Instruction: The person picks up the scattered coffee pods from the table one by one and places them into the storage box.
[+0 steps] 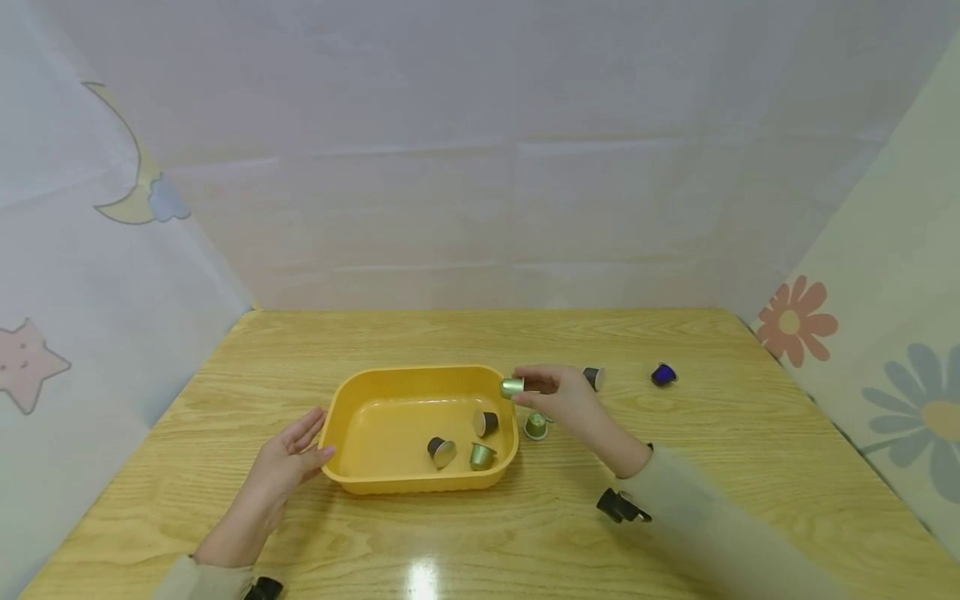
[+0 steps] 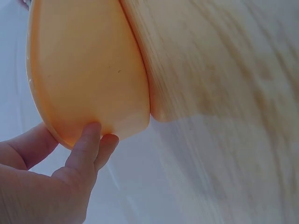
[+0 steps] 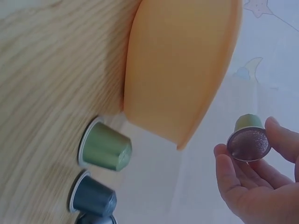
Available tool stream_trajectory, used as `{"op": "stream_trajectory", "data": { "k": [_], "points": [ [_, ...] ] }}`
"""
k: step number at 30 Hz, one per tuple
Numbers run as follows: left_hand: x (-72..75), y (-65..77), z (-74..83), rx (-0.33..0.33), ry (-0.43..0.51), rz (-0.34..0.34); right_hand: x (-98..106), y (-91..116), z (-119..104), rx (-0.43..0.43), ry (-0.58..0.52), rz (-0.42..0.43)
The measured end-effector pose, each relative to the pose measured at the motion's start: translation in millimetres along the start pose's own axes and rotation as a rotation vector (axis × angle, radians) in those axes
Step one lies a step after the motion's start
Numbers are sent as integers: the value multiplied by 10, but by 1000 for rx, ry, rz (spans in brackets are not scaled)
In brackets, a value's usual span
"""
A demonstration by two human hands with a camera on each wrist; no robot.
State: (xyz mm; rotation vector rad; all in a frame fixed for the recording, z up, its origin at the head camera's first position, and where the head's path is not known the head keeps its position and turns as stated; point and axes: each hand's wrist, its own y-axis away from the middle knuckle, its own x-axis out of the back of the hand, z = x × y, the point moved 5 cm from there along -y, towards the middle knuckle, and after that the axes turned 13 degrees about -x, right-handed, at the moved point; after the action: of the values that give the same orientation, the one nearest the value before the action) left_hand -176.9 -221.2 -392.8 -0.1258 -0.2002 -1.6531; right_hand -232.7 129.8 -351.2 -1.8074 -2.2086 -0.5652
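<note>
My right hand [image 1: 564, 403] pinches a light green coffee capsule [image 1: 512, 387] between thumb and fingers, over the right rim of a yellow plastic basin [image 1: 420, 486]. In the right wrist view the capsule's silvery foil lid [image 3: 249, 144] faces the camera. My left hand [image 1: 279, 467] grips the basin's left end, thumb at the rim and fingers [image 2: 84, 149] against the outer wall. Inside the basin lie two dark capsules, one nearer the front [image 1: 441, 452] and one farther right [image 1: 486, 423], plus a green capsule [image 1: 482, 456].
Right of the basin, a green capsule [image 1: 536, 426] stands on the wooden table [image 1: 360, 542]. A dark capsule [image 1: 593, 377] sits behind my right hand, and a blue capsule [image 1: 663, 374] lies farther right. Printed cloth walls [image 1: 480, 233] surround the table's back and sides.
</note>
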Motion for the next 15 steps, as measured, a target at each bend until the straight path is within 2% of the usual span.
{"op": "stream_trajectory", "data": {
  "k": [15],
  "points": [
    [-10,-15,7,3,2,15,-426,-190,-110,39,-72,-70]
  ]
}}
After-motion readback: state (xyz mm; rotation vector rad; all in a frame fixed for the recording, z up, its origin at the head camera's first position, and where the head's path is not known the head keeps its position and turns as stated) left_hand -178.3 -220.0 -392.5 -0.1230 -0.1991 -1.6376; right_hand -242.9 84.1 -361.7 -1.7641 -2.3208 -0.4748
